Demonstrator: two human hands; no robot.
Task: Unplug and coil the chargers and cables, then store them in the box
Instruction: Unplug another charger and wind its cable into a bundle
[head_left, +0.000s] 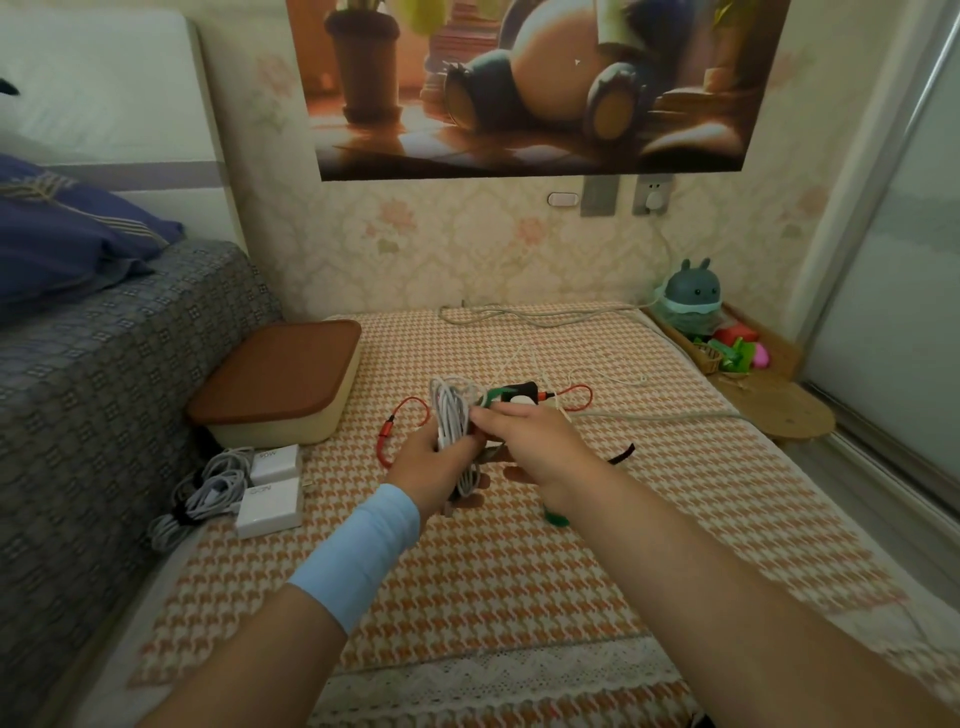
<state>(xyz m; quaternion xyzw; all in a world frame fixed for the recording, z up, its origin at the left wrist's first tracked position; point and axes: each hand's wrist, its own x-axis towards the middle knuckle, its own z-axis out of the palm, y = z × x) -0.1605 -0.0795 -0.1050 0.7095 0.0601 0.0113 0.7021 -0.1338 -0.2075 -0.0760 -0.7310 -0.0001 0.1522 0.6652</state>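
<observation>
Left fingers gripping white cable coil, right fingers pinching it, box lidded, contents hidden

Wall poster, blue pillow, teal rabbit figurine

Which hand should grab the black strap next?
Probably the right hand: the black strap lies just beside it, and it only pinches the white cable coil that the left hand grips.

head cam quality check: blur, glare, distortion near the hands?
Head view: dim warm light, no glare; wide-angle distortion tilts the door frame at right; left hand, right hand and the white cable coil they hold are slightly soft, strands separable.
</observation>
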